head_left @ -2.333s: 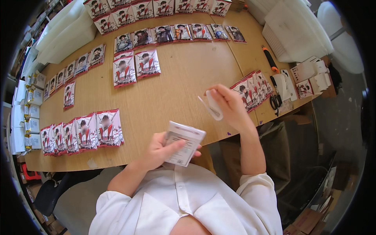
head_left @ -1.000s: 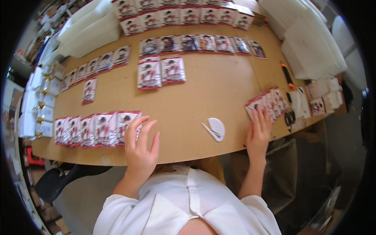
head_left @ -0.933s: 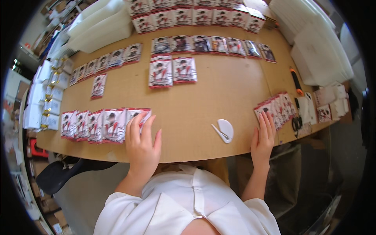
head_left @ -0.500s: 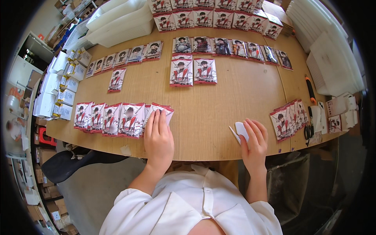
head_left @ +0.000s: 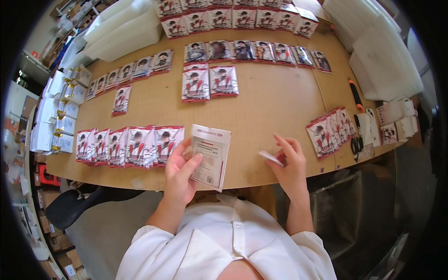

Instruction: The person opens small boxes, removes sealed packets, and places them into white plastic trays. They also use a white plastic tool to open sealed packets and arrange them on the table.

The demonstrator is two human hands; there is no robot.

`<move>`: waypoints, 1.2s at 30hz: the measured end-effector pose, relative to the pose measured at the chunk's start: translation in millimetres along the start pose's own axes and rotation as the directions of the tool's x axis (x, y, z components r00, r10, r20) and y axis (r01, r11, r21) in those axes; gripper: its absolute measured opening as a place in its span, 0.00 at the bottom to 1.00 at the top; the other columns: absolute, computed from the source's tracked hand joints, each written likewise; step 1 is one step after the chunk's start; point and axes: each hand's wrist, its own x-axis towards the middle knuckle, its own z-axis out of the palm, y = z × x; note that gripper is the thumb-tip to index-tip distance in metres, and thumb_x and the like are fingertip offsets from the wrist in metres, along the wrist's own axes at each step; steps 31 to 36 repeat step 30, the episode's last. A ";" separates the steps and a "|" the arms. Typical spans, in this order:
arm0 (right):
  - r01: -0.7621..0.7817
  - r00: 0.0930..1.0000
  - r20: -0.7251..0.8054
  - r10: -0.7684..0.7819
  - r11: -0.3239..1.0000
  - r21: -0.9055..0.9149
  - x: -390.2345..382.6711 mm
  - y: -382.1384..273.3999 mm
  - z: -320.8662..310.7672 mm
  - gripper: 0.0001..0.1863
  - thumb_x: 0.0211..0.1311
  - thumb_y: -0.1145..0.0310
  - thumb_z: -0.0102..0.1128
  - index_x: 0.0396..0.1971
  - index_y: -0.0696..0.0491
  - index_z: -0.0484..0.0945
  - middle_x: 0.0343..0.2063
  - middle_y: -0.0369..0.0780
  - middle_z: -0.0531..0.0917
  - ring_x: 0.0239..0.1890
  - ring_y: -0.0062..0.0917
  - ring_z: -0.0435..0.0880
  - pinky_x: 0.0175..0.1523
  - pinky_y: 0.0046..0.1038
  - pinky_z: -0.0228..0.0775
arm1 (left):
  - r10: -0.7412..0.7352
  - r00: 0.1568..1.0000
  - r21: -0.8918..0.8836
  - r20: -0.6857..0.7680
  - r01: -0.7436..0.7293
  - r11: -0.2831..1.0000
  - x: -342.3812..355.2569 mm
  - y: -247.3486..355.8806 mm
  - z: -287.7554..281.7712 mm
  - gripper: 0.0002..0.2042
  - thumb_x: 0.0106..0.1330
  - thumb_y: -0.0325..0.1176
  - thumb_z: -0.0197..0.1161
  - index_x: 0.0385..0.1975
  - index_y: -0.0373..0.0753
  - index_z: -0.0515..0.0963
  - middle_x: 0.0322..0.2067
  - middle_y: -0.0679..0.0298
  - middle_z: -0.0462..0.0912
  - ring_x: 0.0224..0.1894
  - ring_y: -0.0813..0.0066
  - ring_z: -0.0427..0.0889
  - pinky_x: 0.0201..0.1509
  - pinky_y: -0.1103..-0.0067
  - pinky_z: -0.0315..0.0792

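Note:
My left hand (head_left: 181, 167) is closed on a card packet (head_left: 210, 158), thumb across its face. The packet is held up off the table with its printed back showing, white with a pinkish band along the top. A small white flat piece (head_left: 270, 157), smeared by motion, is pinched in my right hand (head_left: 288, 162); its kind I cannot make out. Just left of my left hand, a row of overlapping red-and-white card packets (head_left: 138, 145) lies along the near side of the table. Another fanned pile of packets (head_left: 326, 133) lies to the right of my right hand.
Character packets (head_left: 242, 50) line the table's far part, with two packets (head_left: 224, 80) in front. Display boxes (head_left: 219, 19) stand behind. White bins (head_left: 123, 35) are far left, small white boxes (head_left: 65, 109) left. Scissors (head_left: 357, 142) and an orange-handled cutter (head_left: 355, 94) lie right.
My left hand has lifted a packet off the row's right end, moved it right and turned its back up. My right hand has raised the white piece from the table. The view has shifted slightly.

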 end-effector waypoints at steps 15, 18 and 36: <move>-0.321 0.943 0.299 0.146 0.629 0.708 -11.2 -23.7 -21.8 0.10 0.69 0.71 0.47 0.45 0.60 0.73 0.30 0.35 0.79 0.29 0.12 0.76 0.30 0.14 0.68 | -0.548 0.809 -0.181 0.213 0.584 0.791 5.7 -42.4 19.9 0.13 0.65 0.34 0.60 0.47 0.39 0.74 0.39 0.64 0.82 0.39 0.72 0.83 0.43 0.74 0.79; -0.309 0.944 0.300 0.135 0.674 0.671 -11.1 -27.8 -24.6 0.11 0.69 0.72 0.47 0.45 0.59 0.73 0.27 0.35 0.80 0.26 0.11 0.76 0.29 0.14 0.67 | -0.512 0.825 -0.150 0.240 0.553 0.820 4.9 -41.9 21.9 0.13 0.65 0.33 0.61 0.47 0.39 0.74 0.39 0.64 0.82 0.40 0.75 0.83 0.43 0.74 0.79; -0.180 0.970 0.232 0.066 0.838 0.515 -10.0 -32.0 -36.5 0.09 0.66 0.76 0.48 0.43 0.61 0.76 0.22 0.35 0.81 0.25 0.10 0.76 0.28 0.12 0.64 | -0.434 0.866 -0.062 0.250 0.461 0.885 2.4 -38.5 26.7 0.13 0.64 0.32 0.61 0.46 0.36 0.74 0.40 0.63 0.82 0.40 0.76 0.83 0.45 0.77 0.78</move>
